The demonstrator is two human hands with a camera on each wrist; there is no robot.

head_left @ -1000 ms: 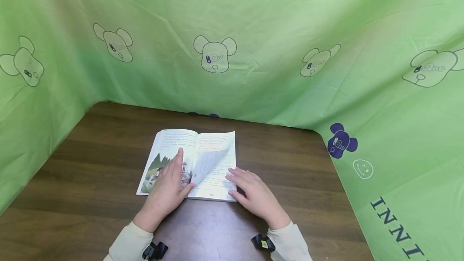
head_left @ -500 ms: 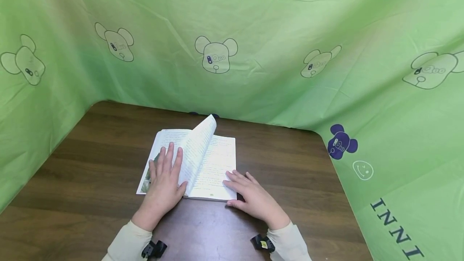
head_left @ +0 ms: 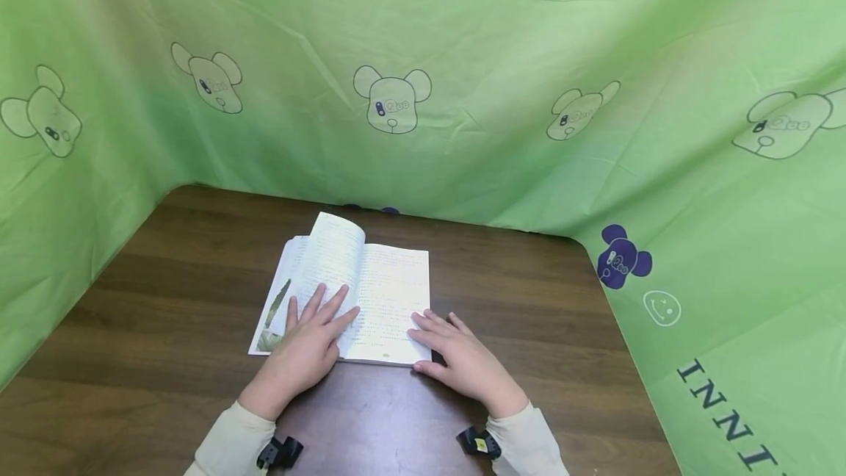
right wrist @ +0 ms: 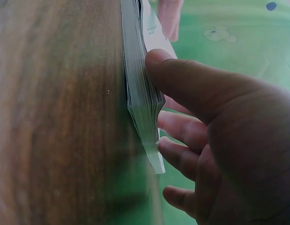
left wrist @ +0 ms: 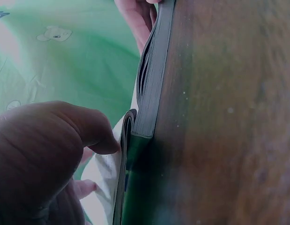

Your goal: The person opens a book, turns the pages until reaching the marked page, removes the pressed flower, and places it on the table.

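Observation:
An open book [head_left: 393, 292] with printed text lies on the table, a leaf [head_left: 335, 244] curving up over its left side. My left hand [head_left: 305, 347] rests on that leaf with fingers spread; beneath it a green picture on the left page peeks out at the edge. In the left wrist view the thumb [left wrist: 100, 133] touches the page near the spine. My right hand [head_left: 465, 362] lies at the lower right corner, fingertips on the right page. From the right wrist view, its thumb [right wrist: 159, 58] sits at the edge of the page block [right wrist: 140, 79].
The dark wooden table [head_left: 529, 300] extends around the book. A green cloth [head_left: 496, 42] printed with bear heads hangs behind and along both sides. Black wrist cameras [head_left: 280, 452] are strapped over the pale sleeves.
A leaf has swung from the right side of the book over to the left. My left hand has shifted and turned onto it; the right hand moved slightly, its fingers staying on the right page.

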